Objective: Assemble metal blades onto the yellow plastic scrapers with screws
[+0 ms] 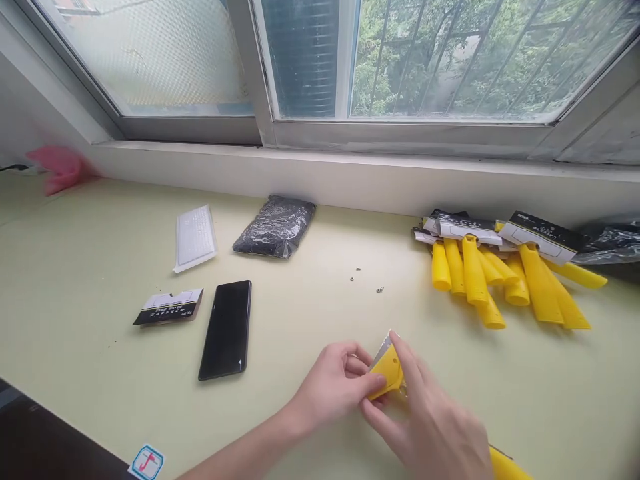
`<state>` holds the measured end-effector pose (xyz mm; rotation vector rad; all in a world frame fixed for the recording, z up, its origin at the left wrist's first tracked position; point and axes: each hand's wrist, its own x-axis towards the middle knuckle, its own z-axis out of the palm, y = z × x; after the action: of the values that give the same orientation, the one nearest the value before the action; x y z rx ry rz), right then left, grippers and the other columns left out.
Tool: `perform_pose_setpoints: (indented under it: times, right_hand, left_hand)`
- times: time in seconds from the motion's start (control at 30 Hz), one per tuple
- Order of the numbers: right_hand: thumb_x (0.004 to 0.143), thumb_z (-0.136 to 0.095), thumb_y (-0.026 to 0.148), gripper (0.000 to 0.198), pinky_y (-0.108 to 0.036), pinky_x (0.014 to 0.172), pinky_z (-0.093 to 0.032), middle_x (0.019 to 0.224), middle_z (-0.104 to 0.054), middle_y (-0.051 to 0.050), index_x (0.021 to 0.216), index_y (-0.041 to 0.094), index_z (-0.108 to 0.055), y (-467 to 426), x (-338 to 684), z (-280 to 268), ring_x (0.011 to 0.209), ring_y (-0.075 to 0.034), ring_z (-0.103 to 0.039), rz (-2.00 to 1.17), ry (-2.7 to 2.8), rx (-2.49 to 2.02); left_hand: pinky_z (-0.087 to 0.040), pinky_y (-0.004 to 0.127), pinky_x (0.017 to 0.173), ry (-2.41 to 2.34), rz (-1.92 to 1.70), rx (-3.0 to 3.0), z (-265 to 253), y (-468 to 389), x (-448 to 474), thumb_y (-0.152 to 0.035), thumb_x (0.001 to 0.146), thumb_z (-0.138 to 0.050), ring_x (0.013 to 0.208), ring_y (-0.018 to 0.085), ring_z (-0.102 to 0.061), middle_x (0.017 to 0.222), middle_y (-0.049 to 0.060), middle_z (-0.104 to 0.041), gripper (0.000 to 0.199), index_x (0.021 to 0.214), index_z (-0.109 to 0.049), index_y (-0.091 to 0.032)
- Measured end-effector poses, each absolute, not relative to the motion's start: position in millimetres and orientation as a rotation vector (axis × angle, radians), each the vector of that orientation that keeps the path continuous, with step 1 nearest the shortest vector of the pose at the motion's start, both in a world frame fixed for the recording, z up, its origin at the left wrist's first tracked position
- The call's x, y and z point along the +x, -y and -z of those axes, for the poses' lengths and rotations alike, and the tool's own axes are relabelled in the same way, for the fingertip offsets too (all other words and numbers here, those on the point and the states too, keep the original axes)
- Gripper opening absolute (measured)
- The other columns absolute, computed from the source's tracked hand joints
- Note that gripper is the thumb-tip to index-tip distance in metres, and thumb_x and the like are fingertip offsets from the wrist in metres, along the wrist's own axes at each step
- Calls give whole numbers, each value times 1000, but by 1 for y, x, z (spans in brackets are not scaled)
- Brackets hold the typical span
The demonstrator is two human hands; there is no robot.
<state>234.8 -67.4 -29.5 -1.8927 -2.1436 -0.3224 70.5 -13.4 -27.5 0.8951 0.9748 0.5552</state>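
Both hands meet near the bottom middle over a yellow scraper head (pixel 389 368), a plastic piece with a hole in it and a thin silvery plate along its upper left edge. My left hand (pixel 336 383) is closed on its left side, thumb across the yellow face. Around the right side curls my right hand (pixel 430 413), its forefinger at the plate's top corner and its thumb underneath. Part of the piece is hidden by the fingers. A yellow plastic part (pixel 507 465) shows past my right hand at the bottom edge; whether it joins the held piece I cannot tell.
Several small screws (pixel 380 290) lie beyond my hands. Left are a black phone (pixel 226 330), a folded card (pixel 169 308), a white packet (pixel 195 239) and a black plastic-wrapped bag (pixel 276 227). Several yellow handles (pixel 473 270) with header cards are heaped at right below the window.
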Motion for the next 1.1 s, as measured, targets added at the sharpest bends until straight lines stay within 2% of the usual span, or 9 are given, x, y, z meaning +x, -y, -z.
perform_pose_setpoints:
  times: [0.1,0.3,0.43,0.57,0.73,0.8,0.87,0.97,1.1]
  right_hand:
    - [100,-37,47,59,-25,40,-44,142,-56,-1,150,16,-44,68,234,29,55,-9,-61,296,2134,-1880]
    - [101,-38,56,60,-25,39,-42,144,-54,-4,143,15,-53,67,235,28,53,-8,-59,320,2137,-1844]
    - [101,-42,56,58,-25,40,-40,142,-56,-7,136,14,-61,68,238,32,49,-7,-55,382,2135,-1846]
    - [100,-49,53,50,-26,41,-40,142,-56,-4,128,14,-65,69,239,35,50,-7,-54,438,2136,-1798]
    - [101,-45,64,50,-23,39,-39,137,-60,-1,103,19,-69,68,253,27,53,-6,-59,383,2113,-1735]
    - [101,-43,70,55,-20,39,-42,128,-65,-2,105,21,-67,63,270,20,58,-8,-65,345,2064,-1737]
    - [98,-45,74,57,-19,36,-42,107,-71,-1,109,22,-65,58,289,13,57,-11,-67,306,2016,-1761]
    - [93,-55,75,52,-18,31,-39,80,-66,5,106,25,-64,53,308,7,39,-8,-56,154,2037,-1756]
    - [100,-53,64,44,-17,47,-46,69,-57,5,85,23,-61,55,304,9,49,-7,-54,-149,2117,-1646]
  left_hand:
    - [-55,34,70,-985,-558,912,26,14,72,-40,85,-75,75,24,-74,79,9,-76,29,89,-59,-16]
    - [-55,36,69,-991,-557,938,24,14,73,-53,94,-58,72,25,-74,79,10,-76,39,93,-65,-15]
    - [-55,35,73,-1023,-560,943,25,14,73,-48,91,-64,76,24,-74,82,10,-77,34,96,-68,-14]
    - [-54,35,76,-1024,-536,930,24,14,72,-43,83,-73,79,25,-74,86,11,-79,34,99,-70,-13]
    - [-54,35,76,-1028,-518,911,26,12,69,-39,81,-75,82,26,-75,87,12,-79,35,102,-71,-11]
    - [-55,37,78,-1034,-521,901,27,12,69,-40,80,-76,83,27,-75,87,13,-79,40,106,-69,-10]
    - [-56,39,80,-1034,-533,899,26,14,69,-41,80,-77,84,29,-76,90,15,-80,41,107,-69,-10]
    - [-57,38,82,-1034,-575,905,20,22,74,-40,82,-77,88,29,-76,96,15,-80,40,108,-71,-10]
    - [-59,34,84,-907,-706,993,9,36,80,-34,91,-69,90,24,-75,98,13,-79,28,108,-76,-13]
